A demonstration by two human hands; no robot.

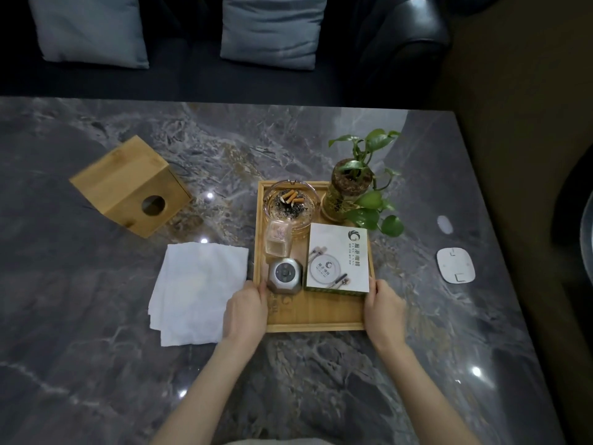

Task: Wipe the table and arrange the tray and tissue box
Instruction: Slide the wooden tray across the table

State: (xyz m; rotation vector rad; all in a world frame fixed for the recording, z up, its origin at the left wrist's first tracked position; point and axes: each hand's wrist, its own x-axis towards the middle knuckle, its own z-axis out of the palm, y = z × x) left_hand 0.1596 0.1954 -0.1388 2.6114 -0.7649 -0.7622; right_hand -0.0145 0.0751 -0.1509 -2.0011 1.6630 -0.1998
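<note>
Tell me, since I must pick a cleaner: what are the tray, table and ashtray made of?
Tray: looks like bamboo or light wood, matte, fine straight grain. Table: grey marble or a marble-look slab, polished; veins and sharp lamp glints. Ashtray: probably clear glass, see-through with a shiny rim.

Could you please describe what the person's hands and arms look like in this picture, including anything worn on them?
Both forearms are bare from the bottom edge of the picture up to the wrists, with no sleeves showing. The left hand and the right hand wear no gloves, and no watch, bracelet or ring can be seen. A strip of pale fabric at the bottom edge is probably the person's clothing.
</note>
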